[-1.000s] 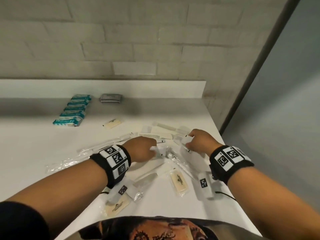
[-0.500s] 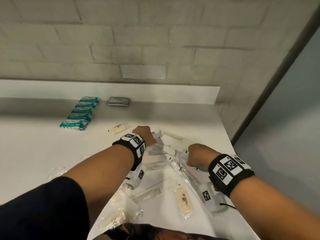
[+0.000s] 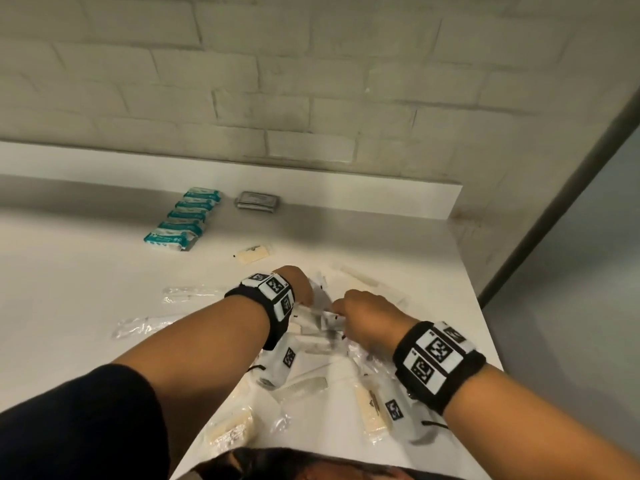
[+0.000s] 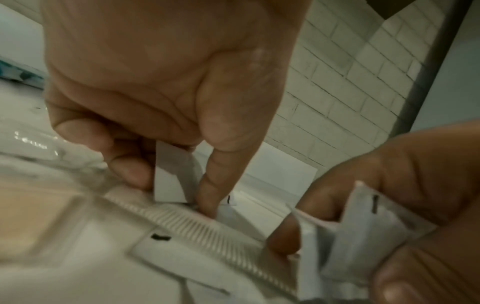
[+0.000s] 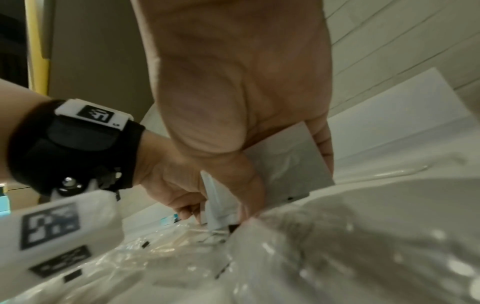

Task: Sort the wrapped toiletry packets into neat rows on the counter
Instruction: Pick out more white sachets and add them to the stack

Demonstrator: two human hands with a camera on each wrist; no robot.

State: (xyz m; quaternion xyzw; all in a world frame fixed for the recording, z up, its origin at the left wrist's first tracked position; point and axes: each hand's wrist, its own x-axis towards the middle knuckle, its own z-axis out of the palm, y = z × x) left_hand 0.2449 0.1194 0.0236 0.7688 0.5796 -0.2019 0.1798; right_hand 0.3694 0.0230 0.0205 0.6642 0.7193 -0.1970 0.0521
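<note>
A jumble of wrapped packets lies on the white counter [image 3: 69,271]. Over its middle, my left hand [image 3: 310,299] pinches a flat white packet [image 4: 170,179] between thumb and fingers. Close to its right, my right hand [image 3: 339,311] grips a few more flat white packets [image 5: 288,164], held upright on edge. The two hands nearly touch. A wrapped comb [image 4: 207,228] lies just under the left fingers. A neat row of teal packets [image 3: 183,220] runs along the back left, with a grey packet [image 3: 258,201] beside it.
A lone soap packet [image 3: 251,253] lies behind the hands. Clear toothbrush wrappers [image 3: 194,294] lie to the left. More soap packets [image 3: 370,407] and another comb [image 3: 304,384] sit under my forearms. The counter's right edge [image 3: 481,317] drops off near the right wrist.
Both hands have moved closer together over the pile, the left one coming back from the far side. Each now holds white packets lifted from the jumble.
</note>
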